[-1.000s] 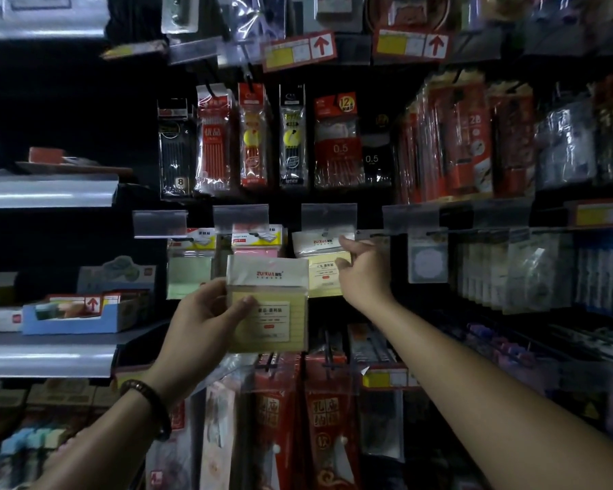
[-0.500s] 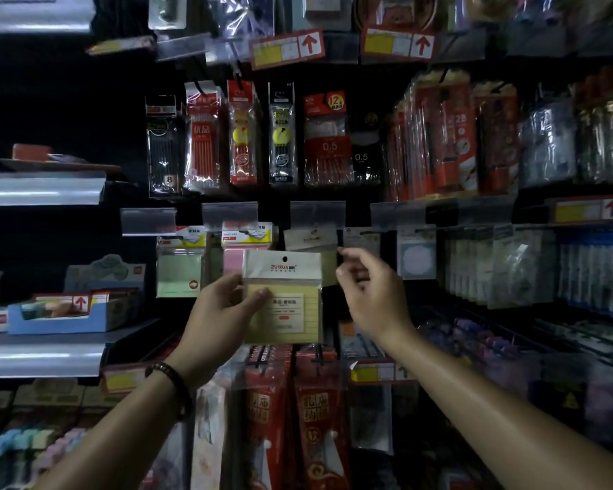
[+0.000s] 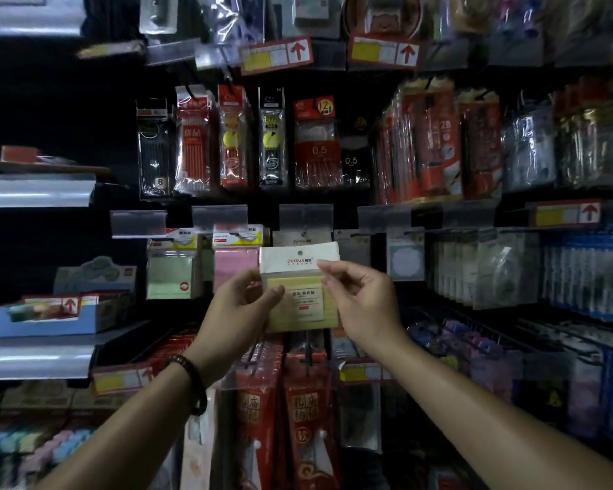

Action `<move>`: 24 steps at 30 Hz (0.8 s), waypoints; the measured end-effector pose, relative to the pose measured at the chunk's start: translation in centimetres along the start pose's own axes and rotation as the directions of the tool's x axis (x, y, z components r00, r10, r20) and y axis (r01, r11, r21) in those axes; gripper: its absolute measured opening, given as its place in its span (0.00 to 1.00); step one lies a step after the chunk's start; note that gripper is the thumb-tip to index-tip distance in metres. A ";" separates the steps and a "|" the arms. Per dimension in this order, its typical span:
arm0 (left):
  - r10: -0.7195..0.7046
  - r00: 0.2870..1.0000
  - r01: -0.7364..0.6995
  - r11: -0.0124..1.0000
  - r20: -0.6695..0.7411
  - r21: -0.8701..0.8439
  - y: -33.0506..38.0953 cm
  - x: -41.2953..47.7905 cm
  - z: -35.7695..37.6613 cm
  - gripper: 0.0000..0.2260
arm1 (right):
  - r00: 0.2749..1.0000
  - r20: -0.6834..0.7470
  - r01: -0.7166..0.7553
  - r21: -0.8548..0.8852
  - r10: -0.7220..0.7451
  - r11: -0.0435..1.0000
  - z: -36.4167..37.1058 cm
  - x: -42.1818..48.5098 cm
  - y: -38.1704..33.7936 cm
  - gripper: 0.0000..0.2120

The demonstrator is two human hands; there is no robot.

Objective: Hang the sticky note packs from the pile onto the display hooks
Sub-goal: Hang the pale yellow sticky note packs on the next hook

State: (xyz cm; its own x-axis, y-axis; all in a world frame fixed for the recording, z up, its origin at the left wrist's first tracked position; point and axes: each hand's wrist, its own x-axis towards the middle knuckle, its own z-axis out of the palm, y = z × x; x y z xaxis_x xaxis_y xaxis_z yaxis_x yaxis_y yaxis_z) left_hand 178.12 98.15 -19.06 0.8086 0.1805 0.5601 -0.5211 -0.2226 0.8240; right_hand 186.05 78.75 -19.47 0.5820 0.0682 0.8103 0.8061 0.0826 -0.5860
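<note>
Yellow sticky note pack (image 3: 299,291) upright at frame centre, pinched by left hand (image 3: 239,305). Right hand (image 3: 360,300) fingers (image 3: 328,268) closed on header's right edge. Hang hole directly below hook (image 3: 303,238), header uppermost.

Yellow sticky note pack (image 3: 299,288) with white header card, upright, held at centre; pink pack (image 3: 235,267) hangs at its 9 o'clock.

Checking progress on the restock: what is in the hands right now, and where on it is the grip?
A yellow sticky note pack: the left hand pinches its left edge, and the right hand meets its upper right corner.
</note>
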 end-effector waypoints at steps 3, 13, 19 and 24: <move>0.036 0.998 -0.027 0.984 -0.053 0.176 -0.1 0.1 -0.7 0.14 | 0.997 -0.073 0.008 0.004 -0.008 1.000 0.1 0.9 0.5 0.11; 0.248 0.964 -0.234 0.619 0.097 0.750 -0.1 -0.3 -3.2 0.06 | 0.980 -0.179 0.091 -0.008 -0.091 0.996 1.1 3.3 1.4 0.11; 0.232 0.966 -0.239 0.618 0.116 0.749 -0.8 -0.7 -3.4 0.10 | 0.980 -0.187 0.057 -0.059 -0.067 0.997 1.9 4.0 2.1 0.09; 0.218 0.967 -0.242 0.626 0.131 0.741 -1.1 -0.7 -3.2 0.09 | 0.987 -0.162 -0.041 -0.107 0.023 0.993 1.9 5.1 2.6 0.09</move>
State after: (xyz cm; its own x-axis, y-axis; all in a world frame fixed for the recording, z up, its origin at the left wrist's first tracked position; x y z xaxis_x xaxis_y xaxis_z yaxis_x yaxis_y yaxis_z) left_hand 177.23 101.33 -20.06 0.7042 0.0006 0.7100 -0.3191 -0.8931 0.3172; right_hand 190.92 81.23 -16.83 0.6104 -0.0916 0.7868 0.7883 -0.0271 -0.6147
